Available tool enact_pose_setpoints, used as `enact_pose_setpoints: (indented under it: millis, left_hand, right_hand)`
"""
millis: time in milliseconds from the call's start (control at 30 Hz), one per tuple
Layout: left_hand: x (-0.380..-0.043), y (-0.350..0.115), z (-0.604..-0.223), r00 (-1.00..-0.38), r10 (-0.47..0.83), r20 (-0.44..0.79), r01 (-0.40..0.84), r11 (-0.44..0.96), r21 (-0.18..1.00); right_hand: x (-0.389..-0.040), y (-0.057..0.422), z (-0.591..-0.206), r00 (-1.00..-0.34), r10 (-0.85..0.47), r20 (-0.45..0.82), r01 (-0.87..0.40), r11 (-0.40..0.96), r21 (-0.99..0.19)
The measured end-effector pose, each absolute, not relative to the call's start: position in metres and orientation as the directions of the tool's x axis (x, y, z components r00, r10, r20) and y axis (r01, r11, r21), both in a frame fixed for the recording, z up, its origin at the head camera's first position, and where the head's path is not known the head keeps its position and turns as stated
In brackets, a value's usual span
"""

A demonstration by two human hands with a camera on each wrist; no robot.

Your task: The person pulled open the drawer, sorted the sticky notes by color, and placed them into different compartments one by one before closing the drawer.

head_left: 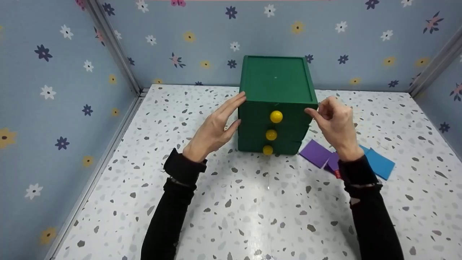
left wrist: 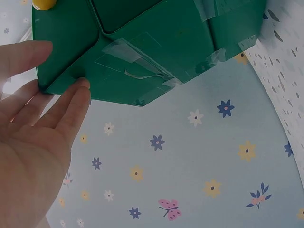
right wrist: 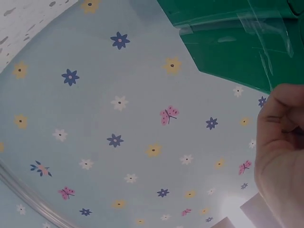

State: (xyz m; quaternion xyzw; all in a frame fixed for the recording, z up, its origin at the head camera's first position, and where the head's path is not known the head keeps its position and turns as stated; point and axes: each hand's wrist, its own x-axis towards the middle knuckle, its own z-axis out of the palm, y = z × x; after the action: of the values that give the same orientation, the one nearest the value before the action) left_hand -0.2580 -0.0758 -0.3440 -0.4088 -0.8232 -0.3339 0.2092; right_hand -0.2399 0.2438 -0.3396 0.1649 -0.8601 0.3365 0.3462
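A green cabinet of three stacked drawers [head_left: 277,79] stands near the back wall. Each drawer front bears a round yellow knob [head_left: 276,116]. At the cabinet's left side is my left hand [head_left: 213,131], its fingers nearly straight; fingertips touch the upper left edge, as the left wrist view also shows. My right hand [head_left: 335,122] is by the upper right front corner. Its fingers are loosely curled and the thumb points at the drawer front; nothing is visible inside the hand. Clear tape [left wrist: 123,52] runs along the cabinet's side in the left wrist view.
On the speckled white tabletop [head_left: 231,216], purple pieces [head_left: 316,153] and blue pieces [head_left: 379,163] lie to the right of the cabinet, partly hidden by my right wrist. Flower-patterned walls [head_left: 202,39] rise at the back and both sides.
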Motion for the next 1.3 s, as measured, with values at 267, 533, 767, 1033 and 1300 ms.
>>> enact_pose_setpoints:
  millis: [267, 533, 767, 1033, 1300]
  left_hand:
    - [-0.257, -0.075, -0.344, -0.597, 0.530, 0.602, 0.800, 0.442, 0.405]
    - [-0.257, -0.076, -0.343, -0.602, 0.527, 0.600, 0.797, 0.446, 0.407]
    - [-0.256, -0.076, -0.343, -0.601, 0.536, 0.593, 0.798, 0.447, 0.404]
    - [-0.256, -0.075, -0.343, -0.592, 0.539, 0.599, 0.805, 0.438, 0.401]
    - [-0.256, -0.075, -0.343, -0.589, 0.534, 0.607, 0.807, 0.431, 0.404]
  right_hand:
    - [-0.229, 0.240, -0.336, -0.709, -0.165, 0.685, -0.547, 0.742, -0.388]
    - [-0.215, 0.216, -0.339, -0.744, -0.410, 0.528, -0.601, 0.756, -0.259]
    - [-0.222, 0.197, -0.359, -0.808, -0.447, 0.384, -0.546, 0.813, -0.203]
    - [-0.231, 0.191, -0.373, -0.797, -0.435, 0.419, -0.537, 0.827, -0.165]
    - [-0.232, 0.182, -0.384, -0.747, -0.448, 0.492, -0.554, 0.828, -0.088]
